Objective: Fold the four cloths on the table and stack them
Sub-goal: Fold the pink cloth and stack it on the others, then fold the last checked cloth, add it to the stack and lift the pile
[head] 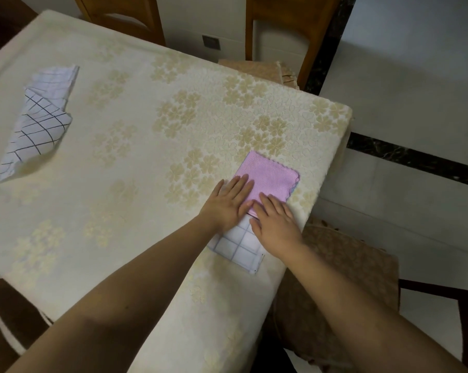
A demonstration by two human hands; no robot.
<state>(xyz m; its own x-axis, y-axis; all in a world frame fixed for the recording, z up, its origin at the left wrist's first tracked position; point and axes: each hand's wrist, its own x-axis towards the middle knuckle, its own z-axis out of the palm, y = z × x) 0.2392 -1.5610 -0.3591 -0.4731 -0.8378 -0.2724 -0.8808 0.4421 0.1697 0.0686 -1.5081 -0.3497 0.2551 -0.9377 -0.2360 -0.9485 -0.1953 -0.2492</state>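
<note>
Both hands lay flat, fingers straight, holding nothing: the left hand [229,204] and right hand [274,220] pressed the folded pink cloth [268,179] onto a folded checked cloth [239,247] near the tabletop [136,135] edge. The unfolded checked cloth [36,122] sat well apart; probably light and limp, best pinched by two corners.

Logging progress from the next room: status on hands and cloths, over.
Both hands flat: left hand, right hand pressing pink cloth onto folded checked cloth. Another checked cloth lies unfolded, far left. Nothing in the way.
</note>
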